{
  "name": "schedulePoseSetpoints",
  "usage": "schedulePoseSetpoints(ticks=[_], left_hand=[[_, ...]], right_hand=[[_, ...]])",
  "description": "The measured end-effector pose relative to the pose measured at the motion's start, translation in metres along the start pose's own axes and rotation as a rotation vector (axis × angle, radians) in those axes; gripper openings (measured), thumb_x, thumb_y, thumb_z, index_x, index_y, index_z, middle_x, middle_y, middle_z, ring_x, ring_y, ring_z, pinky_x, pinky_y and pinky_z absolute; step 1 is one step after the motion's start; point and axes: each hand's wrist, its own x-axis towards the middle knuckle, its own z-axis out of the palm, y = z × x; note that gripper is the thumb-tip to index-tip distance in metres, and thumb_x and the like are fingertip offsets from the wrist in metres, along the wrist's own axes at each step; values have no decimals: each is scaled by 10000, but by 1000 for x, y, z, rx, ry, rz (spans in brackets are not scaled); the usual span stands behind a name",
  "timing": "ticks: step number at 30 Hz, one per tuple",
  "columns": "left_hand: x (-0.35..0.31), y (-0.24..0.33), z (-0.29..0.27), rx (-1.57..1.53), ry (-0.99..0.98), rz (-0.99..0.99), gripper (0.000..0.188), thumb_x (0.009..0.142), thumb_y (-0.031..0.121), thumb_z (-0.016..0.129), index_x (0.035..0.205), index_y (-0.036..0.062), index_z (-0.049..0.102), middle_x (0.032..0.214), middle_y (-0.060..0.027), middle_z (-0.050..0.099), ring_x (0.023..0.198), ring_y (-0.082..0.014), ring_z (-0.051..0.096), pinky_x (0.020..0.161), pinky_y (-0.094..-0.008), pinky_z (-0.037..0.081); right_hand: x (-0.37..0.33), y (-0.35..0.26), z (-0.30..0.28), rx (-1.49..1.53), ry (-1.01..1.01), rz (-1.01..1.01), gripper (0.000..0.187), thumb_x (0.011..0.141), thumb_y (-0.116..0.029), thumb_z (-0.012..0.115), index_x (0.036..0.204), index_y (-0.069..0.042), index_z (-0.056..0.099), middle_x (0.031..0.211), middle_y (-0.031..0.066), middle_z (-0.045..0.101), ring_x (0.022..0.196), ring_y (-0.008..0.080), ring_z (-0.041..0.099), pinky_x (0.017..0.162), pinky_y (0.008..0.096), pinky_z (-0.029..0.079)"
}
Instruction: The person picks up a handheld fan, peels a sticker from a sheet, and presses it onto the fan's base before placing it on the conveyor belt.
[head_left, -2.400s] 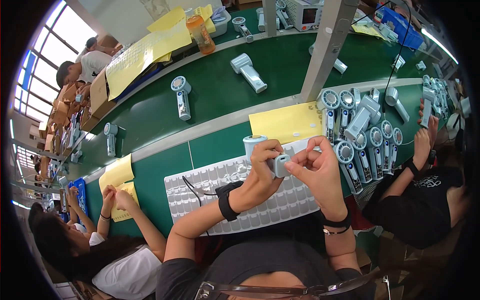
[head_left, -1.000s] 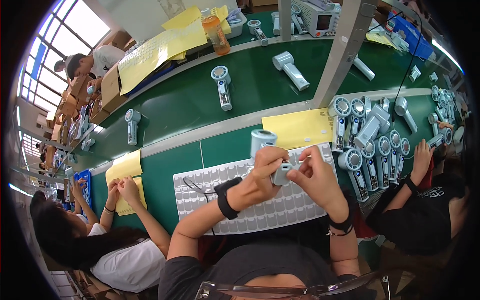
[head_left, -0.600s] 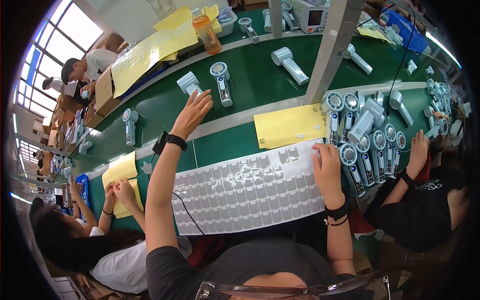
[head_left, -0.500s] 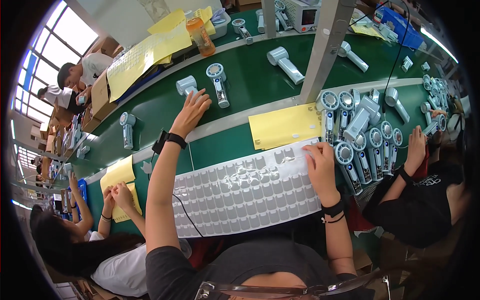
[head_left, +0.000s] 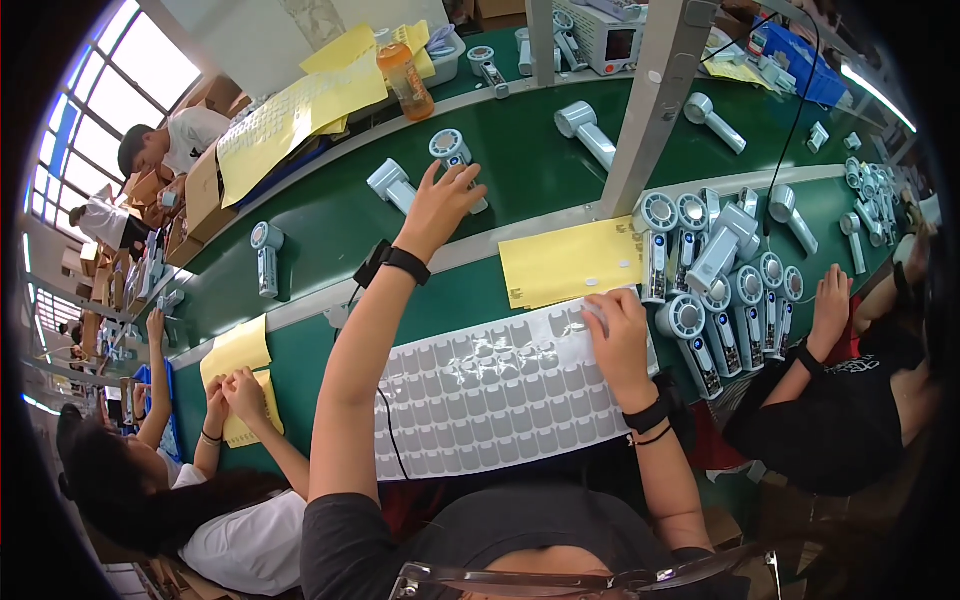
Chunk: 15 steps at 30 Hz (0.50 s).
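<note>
On the green conveyor, my left hand (head_left: pixel 443 212) reaches over a pale-blue handheld fan (head_left: pixel 449 146). Its fingers are apart and curved above the handle, which they partly hide; I cannot tell whether they touch it. Another handheld fan (head_left: pixel 390 184) lies just left of that hand. In front of me a white sheet of grey stickers (head_left: pixel 500 400) is spread, with a bare strip along part of its top row. At the sheet's upper right, my right hand (head_left: pixel 622 345) has its thumb and fingertips pinched on a sticker (head_left: pixel 597 316).
Right of the sheet stand several handheld fans (head_left: pixel 748 290) in a cluster. Yellow paper (head_left: pixel 570 262) lies beyond the sheet, near a metal post (head_left: pixel 655 110). A bottle (head_left: pixel 405 80) stands past the conveyor. Co-workers sit on both sides; a black cable (head_left: pixel 392 430) crosses the sheet.
My left hand has moved right, from the left fan to the one beside it. My right hand has shifted left along the sheet's top edge. The sheet sits slightly further right in view.
</note>
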Motion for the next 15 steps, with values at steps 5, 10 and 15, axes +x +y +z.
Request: schedulePoseSetpoints(ticks=[5,10,15], left_hand=[[9,8,-20,-717,317,-518,309,873,103,668,1166,73,577,1267,-98,568,1150,-304,549,1003,-442,429],[0,43,-44,-1706,648,-802,291,958,206,602,1191,58,509,1117,-72,590,1008,-226,600,870,-363,489],[-19,120,-77,-1713,512,-664,565,856,19,692,1278,39,316,1120,-126,528,1004,-215,578,902,-377,487]], right_hand=[[3,-5,-2,-40,25,-23,143,716,-8,728,833,-51,657,846,93,543,841,299,546,765,374,431],[5,-2,1,82,66,-5,118,767,4,711,851,-33,637,844,52,582,820,223,578,749,314,448],[5,-12,-31,790,-63,512,102,831,9,682,897,-19,610,854,14,616,796,100,584,730,229,456]])
